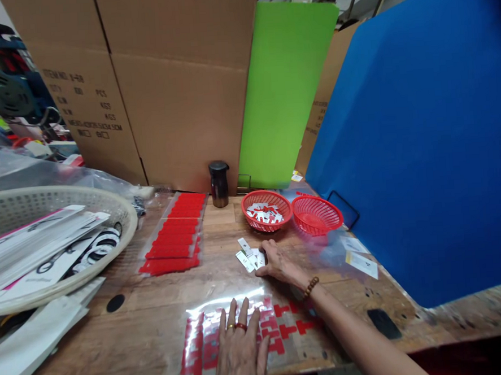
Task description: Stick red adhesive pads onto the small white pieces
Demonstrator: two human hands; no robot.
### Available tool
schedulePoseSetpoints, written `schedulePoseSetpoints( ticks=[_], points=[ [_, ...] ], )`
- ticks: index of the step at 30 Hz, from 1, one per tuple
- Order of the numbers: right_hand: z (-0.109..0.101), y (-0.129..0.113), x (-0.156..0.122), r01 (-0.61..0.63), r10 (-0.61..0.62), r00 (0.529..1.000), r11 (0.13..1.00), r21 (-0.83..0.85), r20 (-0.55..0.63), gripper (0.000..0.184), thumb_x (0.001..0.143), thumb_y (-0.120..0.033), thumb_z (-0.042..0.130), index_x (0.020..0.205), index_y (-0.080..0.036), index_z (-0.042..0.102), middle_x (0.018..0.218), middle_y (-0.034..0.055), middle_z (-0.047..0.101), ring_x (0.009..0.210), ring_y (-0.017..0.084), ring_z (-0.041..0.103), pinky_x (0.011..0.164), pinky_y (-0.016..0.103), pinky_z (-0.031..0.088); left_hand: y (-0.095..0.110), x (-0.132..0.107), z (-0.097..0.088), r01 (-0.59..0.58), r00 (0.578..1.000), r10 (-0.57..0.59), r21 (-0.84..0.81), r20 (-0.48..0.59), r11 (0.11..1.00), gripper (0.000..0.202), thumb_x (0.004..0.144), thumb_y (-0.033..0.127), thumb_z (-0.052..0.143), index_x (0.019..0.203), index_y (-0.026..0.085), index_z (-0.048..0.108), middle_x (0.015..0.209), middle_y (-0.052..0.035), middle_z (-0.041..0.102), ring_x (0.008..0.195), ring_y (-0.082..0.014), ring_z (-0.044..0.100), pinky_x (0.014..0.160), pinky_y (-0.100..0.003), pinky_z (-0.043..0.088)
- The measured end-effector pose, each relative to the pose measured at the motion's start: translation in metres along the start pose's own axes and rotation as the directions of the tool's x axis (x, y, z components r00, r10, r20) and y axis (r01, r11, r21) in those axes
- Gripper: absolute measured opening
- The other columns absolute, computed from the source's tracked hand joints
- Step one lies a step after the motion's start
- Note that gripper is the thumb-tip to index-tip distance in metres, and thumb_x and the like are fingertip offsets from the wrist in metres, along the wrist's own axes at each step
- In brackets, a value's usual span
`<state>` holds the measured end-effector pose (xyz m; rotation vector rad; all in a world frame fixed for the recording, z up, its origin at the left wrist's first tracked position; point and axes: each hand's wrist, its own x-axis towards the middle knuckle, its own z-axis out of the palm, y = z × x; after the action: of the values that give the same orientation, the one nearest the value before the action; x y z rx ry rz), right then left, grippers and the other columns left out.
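My left hand (239, 352) lies flat with its fingers spread on a clear plastic sheet (219, 302), which covers rows of red pieces (194, 346) at the table's front. More red T-shaped pieces (288, 330) show to the right, partly under my right forearm. Farther back, my right hand (283, 264) reaches over the table. Its thumb and fingers are closed around the right edge of a small white card in a loose pile of white cards (246, 260). The palm hides part of that pile.
Two red baskets (266, 196) stand behind the cards, the left one holding white-and-red pieces. Stacked bagged red strips (174, 232) and a dark jug (220, 183) are at back left. A large cream basket (128, 229) crowds the left; a blue panel (421, 143) bounds the right.
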<state>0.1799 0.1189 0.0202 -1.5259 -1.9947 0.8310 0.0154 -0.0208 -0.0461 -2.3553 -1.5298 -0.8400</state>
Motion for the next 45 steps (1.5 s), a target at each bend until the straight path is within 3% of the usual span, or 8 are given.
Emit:
schedulePoseSetpoints(
  ticks=[11, 16, 21, 25, 28, 32, 38, 45],
  points=[
    [-0.007, -0.002, -0.001, 0.038, 0.027, 0.975, 0.958, 0.285, -0.222, 0.011, 0.073, -0.022, 0.053, 0.080, -0.019, 0.045, 0.069, -0.0037, 0.047, 0.061, 0.012, 0.046, 0.056, 0.023, 0.036, 0.001, 0.006, -0.009, 0.006, 1.000, -0.004, -0.034, 0.031, 0.999, 0.039, 0.079, 0.023, 0.053, 0.118, 0.020, 0.055, 0.124, -0.0101, 0.056, 0.119, -0.0315, 0.046, 0.092, -0.050, 0.039],
    [-0.014, -0.018, -0.029, 0.028, 0.053, 0.988, 0.863, 0.504, -0.147, 0.024, 0.078, -0.034, 0.053, 0.095, -0.018, 0.051, 0.067, -0.0041, 0.050, 0.050, 0.008, 0.046, 0.046, 0.021, 0.036, 0.000, 0.010, -0.016, 0.216, 0.971, -0.173, -0.302, 0.164, 0.928, 0.032, 0.081, 0.026, 0.051, 0.111, 0.023, 0.060, 0.123, -0.0092, 0.057, 0.122, -0.0316, 0.042, 0.095, -0.055, 0.035],
    [-0.008, -0.039, -0.077, 0.021, -0.016, 1.000, 0.683, 0.730, -0.014, 0.019, 0.074, -0.028, 0.064, 0.089, -0.019, 0.056, 0.067, -0.0042, 0.054, 0.056, 0.008, 0.049, 0.052, 0.019, 0.039, 0.005, 0.043, -0.056, 0.693, 0.703, -0.519, -0.635, 0.486, 0.343, 0.036, 0.081, 0.043, 0.049, 0.106, 0.018, 0.059, 0.111, -0.0119, 0.062, 0.105, -0.0264, 0.057, 0.088, -0.043, 0.045],
    [-0.003, -0.046, -0.101, 0.047, -0.046, 0.999, 0.694, 0.718, -0.021, 0.009, 0.075, -0.022, 0.063, 0.082, -0.019, 0.058, 0.073, -0.0026, 0.056, 0.065, 0.010, 0.051, 0.061, 0.021, 0.042, 0.008, 0.063, -0.080, 0.767, 0.464, -0.201, -0.505, 0.863, -0.397, 0.038, 0.079, 0.045, 0.054, 0.098, 0.012, 0.059, 0.081, -0.0094, 0.067, 0.066, -0.0162, 0.064, 0.064, -0.030, 0.053],
    [0.000, -0.043, -0.109, 0.094, -0.080, 0.995, 0.740, 0.666, -0.052, 0.006, 0.075, -0.023, 0.063, 0.078, -0.019, 0.061, 0.075, -0.0009, 0.058, 0.071, 0.012, 0.052, 0.067, 0.024, 0.043, 0.008, 0.063, -0.085, 0.723, 0.387, -0.032, -0.325, 0.921, -0.610, 0.028, 0.070, 0.030, 0.070, 0.087, 0.010, 0.061, 0.067, -0.0053, 0.064, 0.052, -0.0083, 0.059, 0.052, -0.018, 0.050],
    [0.011, -0.032, -0.116, 0.043, -0.092, 0.996, 0.643, 0.765, 0.021, 0.025, 0.071, -0.024, 0.068, 0.095, -0.021, 0.061, 0.084, 0.0004, 0.059, 0.078, 0.013, 0.054, 0.072, 0.026, 0.044, 0.006, 0.057, -0.083, 0.699, 0.373, -0.092, -0.345, 0.923, -0.626, 0.025, 0.061, 0.018, 0.076, 0.078, 0.011, 0.060, 0.063, -0.0001, 0.061, 0.048, -0.0039, 0.055, 0.047, -0.012, 0.046],
    [0.028, -0.026, -0.128, -0.104, -0.037, 0.990, 0.443, 0.890, 0.134, 0.033, 0.065, -0.020, 0.073, 0.096, -0.022, 0.061, 0.085, -0.0007, 0.061, 0.076, 0.011, 0.057, 0.070, 0.024, 0.044, 0.005, 0.054, -0.080, 0.774, 0.427, -0.223, -0.482, 0.876, -0.410, 0.025, 0.063, 0.026, 0.075, 0.074, 0.011, 0.058, 0.049, 0.0009, 0.060, 0.039, -0.0044, 0.051, 0.042, -0.013, 0.041],
    [0.029, -0.028, -0.134, -0.105, 0.054, 0.994, 0.490, 0.865, 0.091, 0.022, 0.068, -0.024, 0.071, 0.088, -0.020, 0.062, 0.081, -0.0013, 0.062, 0.075, 0.012, 0.058, 0.071, 0.024, 0.045, 0.008, 0.053, -0.089, 0.803, 0.378, -0.235, -0.444, 0.895, -0.398, 0.032, 0.059, 0.028, 0.077, 0.080, 0.011, 0.060, 0.050, -0.0008, 0.063, 0.041, -0.0058, 0.055, 0.045, -0.014, 0.042]
  ],
)
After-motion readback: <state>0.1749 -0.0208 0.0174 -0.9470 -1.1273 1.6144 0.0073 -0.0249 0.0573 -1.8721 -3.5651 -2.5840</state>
